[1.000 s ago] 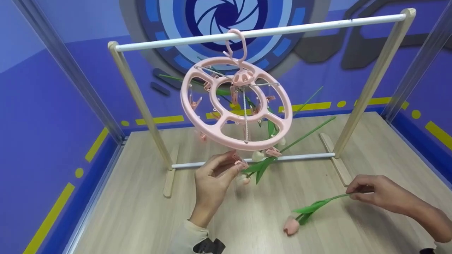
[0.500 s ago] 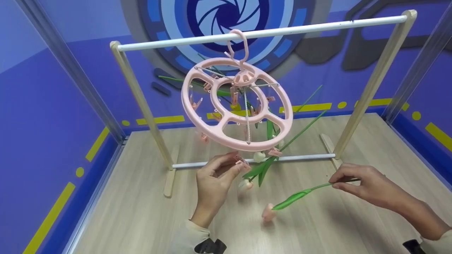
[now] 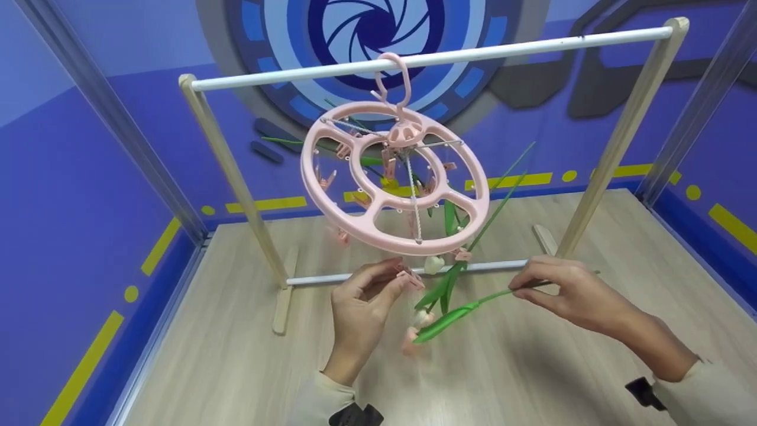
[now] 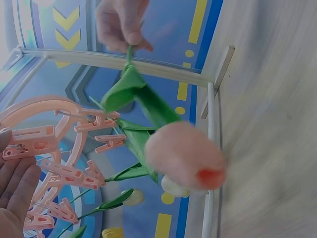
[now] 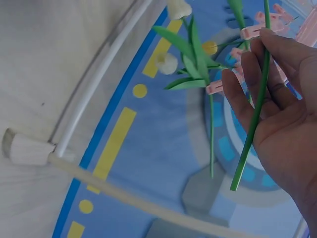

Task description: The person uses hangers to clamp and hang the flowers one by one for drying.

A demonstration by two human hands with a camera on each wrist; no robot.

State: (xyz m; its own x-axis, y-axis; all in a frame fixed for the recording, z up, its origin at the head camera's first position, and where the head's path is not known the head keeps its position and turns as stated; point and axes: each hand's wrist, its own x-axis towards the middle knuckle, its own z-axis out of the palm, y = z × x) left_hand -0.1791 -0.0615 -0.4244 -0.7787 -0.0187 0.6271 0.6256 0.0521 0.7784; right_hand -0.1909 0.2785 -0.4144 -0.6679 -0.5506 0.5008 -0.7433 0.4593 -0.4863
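A pink round clip hanger (image 3: 440, 245) hangs by its hook from a rack's white top bar (image 3: 485, 54). At its near rim my left hand (image 3: 361, 307) pinches a pink clothespin (image 4: 30, 142) between thumb and fingers. My right hand (image 3: 562, 290) pinches the green stem (image 5: 255, 116) of a pink tulip (image 4: 181, 151). The tulip's bloom points left and down, below the left hand's clothespin and apart from it. In the head view the bloom is blurred. Beside it, a whitish tulip (image 3: 423, 318) hangs head down from the hanger.
Other clothespins (image 4: 62, 210) dangle around the hanger, some holding tulips, among them a white one (image 3: 434, 264) and a yellow one (image 4: 113, 233). Wooden posts (image 3: 624, 130) stand at both sides, with a white lower bar (image 3: 494, 266) between them. Patterned blue walls enclose the tabletop (image 3: 225, 378).
My right hand has moved left and slightly up, bringing the pink tulip from the right front to just below the left hand's clothespin. The left hand keeps its pinch almost in place.
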